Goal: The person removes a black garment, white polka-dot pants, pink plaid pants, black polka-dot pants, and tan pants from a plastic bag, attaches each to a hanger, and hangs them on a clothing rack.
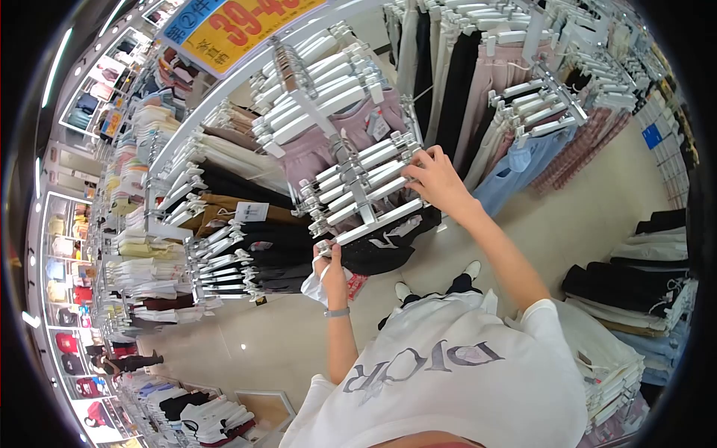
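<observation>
My left hand [333, 275], with a grey band on the wrist, is closed around the left clip end of the nearest white clip hanger [382, 225]. A bunched white cloth or string [314, 287] hangs beside its fingers. Black garments [377, 254] hang under that hanger. Bent fingers of my right hand [437, 183] rest at the right ends of the white hangers just behind; whether they grip one or only touch it is not clear. These hangers sit in a row on a metal rail arm [356, 187]. Mauve pants [310, 153] hang farther along.
A yellow price sign [239, 33] stands above the rack. Light blue jeans [515, 175] and pink pants [499, 75] hang to the right. Dark garments [276, 250] hang at left. Folded piles [620, 291] lie at far right. A person [131, 363] is at far left.
</observation>
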`<move>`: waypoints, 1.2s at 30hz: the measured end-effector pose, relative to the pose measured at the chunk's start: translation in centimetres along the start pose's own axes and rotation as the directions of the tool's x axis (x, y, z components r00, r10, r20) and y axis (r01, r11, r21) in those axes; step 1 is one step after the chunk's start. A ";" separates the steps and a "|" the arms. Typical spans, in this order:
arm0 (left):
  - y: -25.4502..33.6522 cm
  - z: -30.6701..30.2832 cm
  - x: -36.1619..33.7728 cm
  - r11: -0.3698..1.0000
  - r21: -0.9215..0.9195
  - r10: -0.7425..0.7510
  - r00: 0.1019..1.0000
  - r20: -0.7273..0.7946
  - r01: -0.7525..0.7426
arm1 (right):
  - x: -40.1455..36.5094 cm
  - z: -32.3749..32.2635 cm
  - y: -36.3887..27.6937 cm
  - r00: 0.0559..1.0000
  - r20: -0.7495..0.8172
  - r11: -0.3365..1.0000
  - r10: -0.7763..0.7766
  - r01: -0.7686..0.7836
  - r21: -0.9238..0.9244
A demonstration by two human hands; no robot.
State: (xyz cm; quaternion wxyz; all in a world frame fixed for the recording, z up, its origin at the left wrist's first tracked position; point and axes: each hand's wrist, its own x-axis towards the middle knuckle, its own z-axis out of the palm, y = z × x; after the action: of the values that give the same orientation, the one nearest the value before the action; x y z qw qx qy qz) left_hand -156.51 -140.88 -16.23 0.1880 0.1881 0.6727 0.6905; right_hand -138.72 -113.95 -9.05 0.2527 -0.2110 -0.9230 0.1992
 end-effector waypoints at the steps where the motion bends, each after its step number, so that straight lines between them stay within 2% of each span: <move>1: 0.1 0.1 0.0 1.000 -0.001 -0.009 1.000 -0.013 0.009 | 0.5 -0.1 0.0 0.999 0.035 1.000 -0.023 0.024 -0.019; 2: 0.1 0.3 -0.2 0.999 -0.033 0.002 1.000 -0.031 -0.003 | 0.4 -0.2 -0.2 1.000 0.023 0.999 0.008 -0.007 -0.036; 5: 0.4 0.4 -0.7 0.999 -0.031 -0.024 0.999 -0.027 0.023 | 1.0 -1.3 0.0 0.969 -0.045 0.956 -0.242 0.230 -0.185; 6: 0.5 0.6 -0.9 0.998 -0.050 -0.027 0.999 -0.040 0.025 | 1.3 -1.3 0.4 0.956 -0.050 0.946 -0.289 0.277 -0.168; 9: -0.2 0.5 -1.0 1.000 -0.007 0.000 0.999 -0.042 -0.001 | 1.6 -1.6 1.6 0.975 0.091 0.976 -0.200 0.191 0.104; 13: 0.1 0.7 -1.1 0.997 -0.076 -0.005 0.999 -0.044 0.002 | 2.0 -3.9 0.8 0.979 0.082 0.976 -0.189 0.178 0.129; 16: -0.4 0.3 -0.9 0.998 -0.052 -0.035 0.999 -0.019 0.034 | 1.7 -4.4 0.7 0.995 0.033 0.973 -0.094 0.085 0.215; 19: -0.6 0.3 -0.6 0.999 -0.040 0.014 1.000 -0.021 -0.015 | 1.5 -6.2 0.0 0.989 -0.085 0.947 -0.121 0.141 0.289; 20: -0.7 0.5 -0.6 0.999 -0.037 0.008 1.000 -0.024 -0.009 | 1.3 -7.1 -0.4 0.983 -0.113 0.958 -0.142 0.166 0.236; 24: -0.8 0.6 -0.1 0.999 -0.030 -0.031 0.998 -0.047 0.030 | -0.8 -10.6 -1.6 0.983 -0.178 0.992 -0.037 0.057 0.110; 27: -0.9 1.5 0.7 0.990 -0.097 -0.112 0.989 -0.100 0.102 | -3.4 -12.1 -1.0 0.965 -0.256 0.993 0.056 -0.027 0.118; 29: 0.6 2.6 1.3 0.986 -0.147 -0.098 0.988 -0.116 0.080 | -5.0 -12.9 -1.3 0.957 -0.282 0.997 0.070 -0.059 0.050; 31: 0.1 2.9 2.4 0.998 -0.001 -0.055 0.991 -0.124 0.055 | -6.6 -12.9 -1.5 0.951 -0.298 0.996 0.088 -0.080 0.039; 32: 0.3 2.6 2.9 0.998 0.037 -0.047 0.997 -0.062 0.049 | -7.2 -13.0 -1.7 0.950 -0.302 0.996 0.083 -0.083 0.012; 36: -0.4 2.3 2.4 0.993 -0.033 -0.117 0.991 -0.064 0.115 | -7.2 -13.1 -2.7 0.929 -0.366 0.994 0.052 -0.083 -0.068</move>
State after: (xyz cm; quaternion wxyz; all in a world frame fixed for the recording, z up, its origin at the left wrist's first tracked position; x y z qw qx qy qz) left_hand -157.38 -137.66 -16.52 0.2083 0.1228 0.6782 0.6939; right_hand -126.65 -116.30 -0.09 0.4034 -0.2861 -0.8598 0.1270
